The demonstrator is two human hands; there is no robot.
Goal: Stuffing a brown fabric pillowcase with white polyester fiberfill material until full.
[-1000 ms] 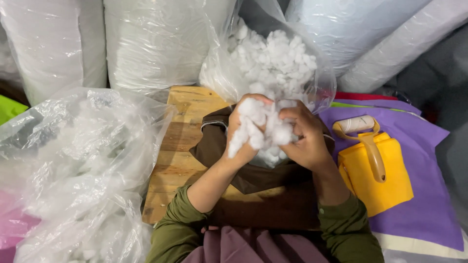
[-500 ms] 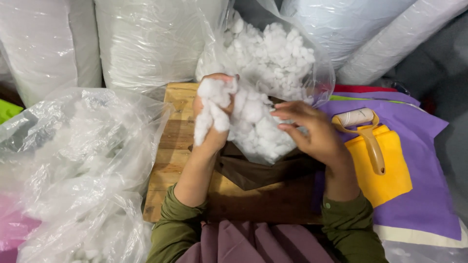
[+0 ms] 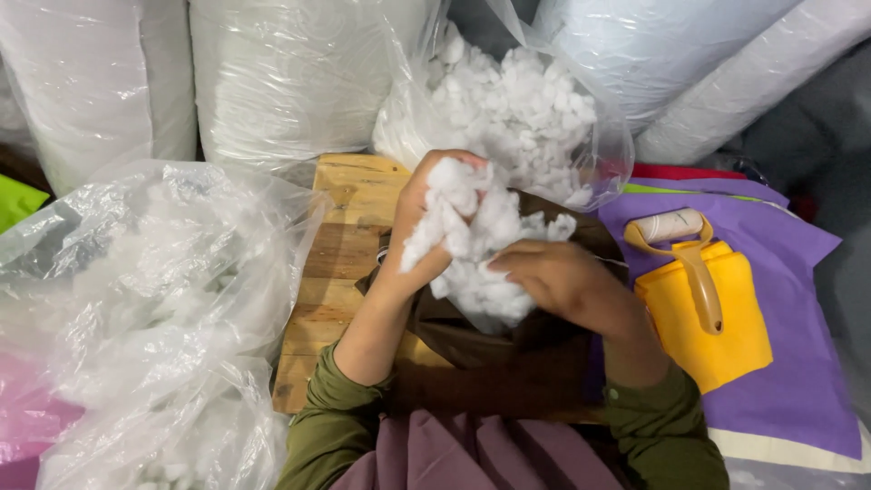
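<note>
The left hand (image 3: 419,238) has its fingers closed around a clump of white stuffing (image 3: 472,238) above the brown fabric cover (image 3: 472,338) on the wooden board (image 3: 337,263), while the right hand (image 3: 564,283), fingers curled, presses stuffing down into the cover's opening, beside the open plastic bag of filling (image 3: 517,109).

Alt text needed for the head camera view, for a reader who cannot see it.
Left hand grips a clump of white stuffing while the right hand presses it into a brown fabric cover on a wooden board. An open clear bag of stuffing sits behind; a lint roller lies on yellow cloth at right.
</note>
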